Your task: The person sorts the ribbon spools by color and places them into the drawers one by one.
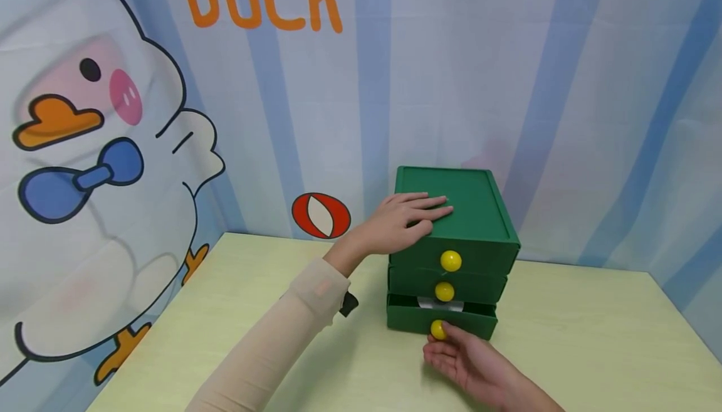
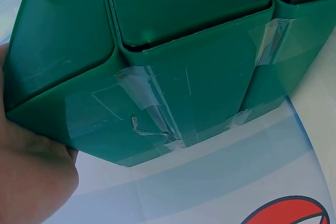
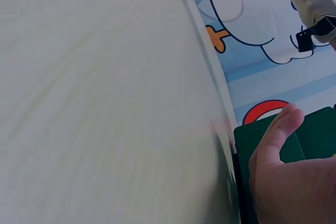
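Observation:
A green three-drawer box (image 1: 479, 211) stands toward the back of the table, with round yellow knobs on its fronts. My left hand (image 1: 405, 222) lies on its top, fingers straight and spread; the left wrist view shows part of that hand (image 2: 34, 174) against the box's edge. At the lowest drawer (image 1: 407, 318), my right hand (image 1: 479, 362) pinches the yellow knob (image 1: 437, 330) by thumb and fingers. That drawer sits partly out, and something whitish (image 1: 427, 303) shows inside. The upper two drawers are closed. In the right wrist view the right hand (image 3: 294, 182) hides its knob.
The box stands on a pale yellow table (image 1: 592, 337). Behind hangs a striped curtain (image 1: 451, 73) with a printed duck. Clear tape (image 2: 144, 95) joins the box's sections along the side. A small black device (image 1: 349, 304) is by the left wrist.

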Demonstrator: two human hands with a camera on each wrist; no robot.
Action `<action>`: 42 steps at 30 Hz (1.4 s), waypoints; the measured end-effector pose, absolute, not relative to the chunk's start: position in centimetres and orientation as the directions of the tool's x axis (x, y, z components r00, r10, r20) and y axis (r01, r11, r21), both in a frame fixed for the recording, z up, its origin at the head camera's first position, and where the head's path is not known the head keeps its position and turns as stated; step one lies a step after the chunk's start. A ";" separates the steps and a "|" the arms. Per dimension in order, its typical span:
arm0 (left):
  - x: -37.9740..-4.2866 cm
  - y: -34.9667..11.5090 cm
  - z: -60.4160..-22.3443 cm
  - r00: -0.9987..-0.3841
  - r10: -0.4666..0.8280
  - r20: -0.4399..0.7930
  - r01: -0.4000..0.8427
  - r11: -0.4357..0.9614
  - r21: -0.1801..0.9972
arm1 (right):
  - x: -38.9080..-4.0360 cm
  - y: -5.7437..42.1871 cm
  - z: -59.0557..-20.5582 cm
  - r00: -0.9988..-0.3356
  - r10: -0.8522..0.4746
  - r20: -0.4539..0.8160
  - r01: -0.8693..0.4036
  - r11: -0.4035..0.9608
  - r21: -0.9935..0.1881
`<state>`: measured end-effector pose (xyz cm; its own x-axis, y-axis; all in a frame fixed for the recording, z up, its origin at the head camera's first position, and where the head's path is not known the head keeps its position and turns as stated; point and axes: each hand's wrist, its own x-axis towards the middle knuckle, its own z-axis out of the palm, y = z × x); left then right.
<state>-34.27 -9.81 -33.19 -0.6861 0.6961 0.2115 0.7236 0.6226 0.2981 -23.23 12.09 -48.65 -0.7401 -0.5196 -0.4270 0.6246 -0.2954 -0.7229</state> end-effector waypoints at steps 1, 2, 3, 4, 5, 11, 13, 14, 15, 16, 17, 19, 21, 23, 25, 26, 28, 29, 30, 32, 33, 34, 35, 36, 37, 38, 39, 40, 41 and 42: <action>-34.3 -9.8 -33.2 -0.686 0.696 0.212 0.724 0.622 0.299 | -23.3 12.0 -48.6 -0.742 -0.520 -0.423 0.622 -0.298 -0.724; -34.2 -9.8 -33.1 -0.685 0.697 0.213 0.724 0.621 0.300 | -23.4 12.0 -48.6 -0.744 -0.521 -0.419 0.618 -0.298 -0.727; -34.2 -9.8 -33.1 -0.685 0.697 0.214 0.725 0.620 0.301 | -23.5 12.0 -48.5 -0.746 -0.521 -0.415 0.614 -0.299 -0.730; -34.2 -9.8 -33.0 -0.684 0.697 0.215 0.725 0.619 0.302 | -23.6 11.9 -48.5 -0.748 -0.522 -0.409 0.610 -0.300 -0.733; -34.2 -9.8 -33.0 -0.683 0.698 0.216 0.726 0.618 0.302 | -23.7 11.9 -48.4 -0.751 -0.522 -0.405 0.606 -0.301 -0.736; -34.0 -9.6 -33.0 -0.685 0.697 0.211 0.725 0.624 0.293 | -24.1 11.8 -48.3 -0.768 -0.515 -0.379 0.580 -0.312 -0.752; -34.0 -9.6 -32.9 -0.686 0.697 0.208 0.724 0.624 0.294 | -24.3 11.8 -48.3 -0.771 -0.515 -0.373 0.570 -0.299 -0.765; -33.9 -9.5 -32.8 -0.686 0.698 0.206 0.724 0.624 0.295 | -24.4 11.8 -48.4 -0.773 -0.514 -0.371 0.564 -0.289 -0.774; -33.9 -9.5 -32.7 -0.686 0.699 0.204 0.724 0.624 0.295 | -24.4 11.8 -48.4 -0.774 -0.516 -0.368 0.557 -0.275 -0.784; -33.8 -9.5 -32.6 -0.685 0.701 0.201 0.724 0.623 0.294 | -24.5 11.9 -48.4 -0.775 -0.516 -0.365 0.547 -0.259 -0.796; -33.8 -9.5 -32.5 -0.684 0.702 0.199 0.725 0.622 0.298 | -24.5 11.9 -48.4 -0.776 -0.515 -0.365 0.539 -0.240 -0.808; -33.6 -9.5 -32.5 -0.684 0.703 0.195 0.723 0.621 0.303 | -24.6 12.0 -48.4 -0.778 -0.513 -0.362 0.520 -0.204 -0.830; -33.6 -9.4 -32.5 -0.685 0.703 0.193 0.723 0.621 0.303 | -24.6 12.0 -48.4 -0.782 -0.508 -0.361 0.505 -0.177 -0.844; -33.5 -9.4 -32.6 -0.686 0.702 0.193 0.721 0.621 0.307 | -24.5 11.9 -48.4 -0.786 -0.499 -0.365 0.498 -0.161 -0.852; -33.4 -9.5 -32.6 -0.687 0.701 0.193 0.720 0.619 0.314 | -24.4 11.8 -48.4 -0.789 -0.491 -0.369 0.494 -0.149 -0.857; -33.3 -9.5 -32.6 -0.687 0.700 0.195 0.719 0.618 0.317 | -24.4 11.7 -48.4 -0.792 -0.485 -0.371 0.492 -0.145 -0.859; -33.3 -9.6 -32.7 -0.688 0.698 0.197 0.718 0.617 0.322 | -24.3 11.5 -48.4 -0.795 -0.475 -0.376 0.489 -0.137 -0.861; -33.3 -9.6 -32.7 -0.690 0.696 0.199 0.716 0.617 0.325 | -24.3 11.5 -48.3 -0.796 -0.471 -0.379 0.489 -0.132 -0.862; -33.3 -9.7 -32.7 -0.691 0.694 0.201 0.715 0.618 0.327 | -24.3 11.4 -48.3 -0.798 -0.467 -0.381 0.487 -0.127 -0.864; -33.2 -9.8 -32.7 -0.695 0.688 0.207 0.712 0.620 0.330 | -24.4 11.4 -48.2 -0.802 -0.458 -0.384 0.482 -0.116 -0.869; -33.2 -9.8 -32.8 -0.698 0.685 0.210 0.710 0.622 0.330 | -24.4 11.3 -48.2 -0.803 -0.456 -0.384 0.479 -0.111 -0.871; -33.2 -9.9 -32.8 -0.701 0.680 0.214 0.707 0.624 0.332 | -24.5 11.3 -48.1 -0.804 -0.454 -0.384 0.477 -0.107 -0.873; -33.2 -9.9 -32.8 -0.704 0.676 0.218 0.705 0.626 0.333 | -24.5 11.3 -48.1 -0.805 -0.453 -0.383 0.474 -0.101 -0.875; -33.2 -10.0 -32.8 -0.706 0.672 0.222 0.703 0.629 0.332 | -24.6 11.3 -48.1 -0.806 -0.453 -0.382 0.470 -0.097 -0.877; -33.1 -10.0 -32.8 -0.708 0.668 0.227 0.702 0.631 0.331 | -24.6 11.3 -48.1 -0.806 -0.453 -0.381 0.467 -0.092 -0.879; -33.1 -10.0 -32.9 -0.709 0.666 0.232 0.701 0.633 0.328 | -24.6 11.3 -48.2 -0.808 -0.450 -0.381 0.464 -0.087 -0.881; -33.1 -10.0 -33.0 -0.710 0.663 0.237 0.701 0.635 0.325 | -24.6 11.4 -48.2 -0.810 -0.445 -0.383 0.460 -0.074 -0.885; -33.0 -10.0 -33.1 -0.711 0.661 0.242 0.701 0.635 0.325 | -24.6 11.4 -48.3 -0.814 -0.434 -0.387 0.452 -0.054 -0.890; -33.0 -10.0 -33.2 -0.711 0.659 0.246 0.701 0.635 0.323 | -24.6 11.5 -48.3 -0.819 -0.421 -0.390 0.443 -0.031 -0.896; -33.0 -9.9 -33.3 -0.711 0.657 0.250 0.701 0.636 0.322 | -24.6 11.5 -48.4 -0.826 -0.405 -0.392 0.432 -0.008 -0.902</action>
<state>-33.03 -9.95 -33.26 -0.7110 0.6571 0.2503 0.7013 0.6363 0.3216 -24.57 11.54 -48.36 -0.8258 -0.4055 -0.3920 0.4318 -0.0075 -0.9019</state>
